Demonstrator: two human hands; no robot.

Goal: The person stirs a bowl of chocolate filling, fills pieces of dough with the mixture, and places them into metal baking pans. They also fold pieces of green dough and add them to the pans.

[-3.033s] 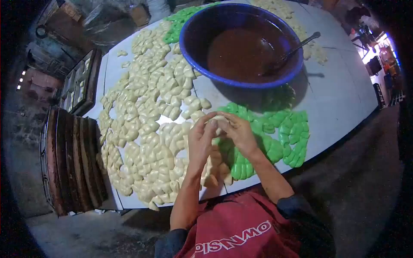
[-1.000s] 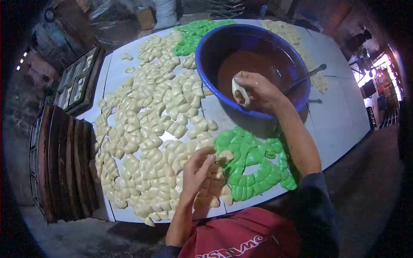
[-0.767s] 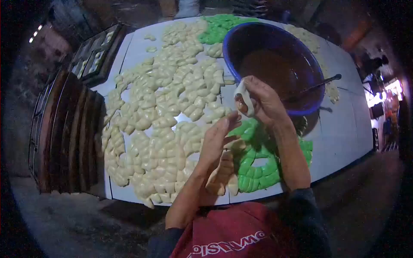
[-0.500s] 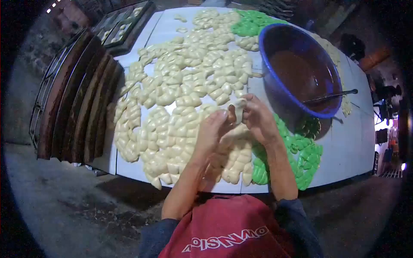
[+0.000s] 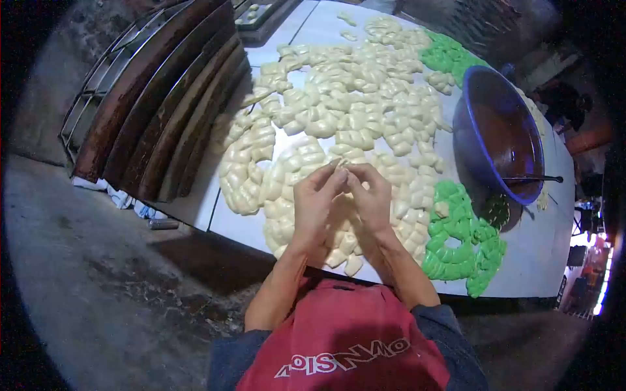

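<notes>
Both of my hands are close together over the pale dough pieces (image 5: 355,114) spread across the table. My left hand (image 5: 315,201) and my right hand (image 5: 372,199) pinch a small piece of pale dough (image 5: 342,164) between thumbs and fingertips. Only its top edge shows; the fingers cover the rest. Just right of my right hand lie bright green dough pieces (image 5: 453,225), with one pale bit on top of them.
A blue basin (image 5: 464,124) of brown filling (image 5: 502,133) stands on the right, a dark utensil handle (image 5: 531,178) across its rim. Dark trays (image 5: 156,124) stand on edge at the left of the white table (image 5: 528,241). More green dough (image 5: 450,55) lies at the back.
My hands have drawn together, and the dough that showed brown filling is now mostly hidden by my fingers. The view has turned left, so the table and basin appear farther right.
</notes>
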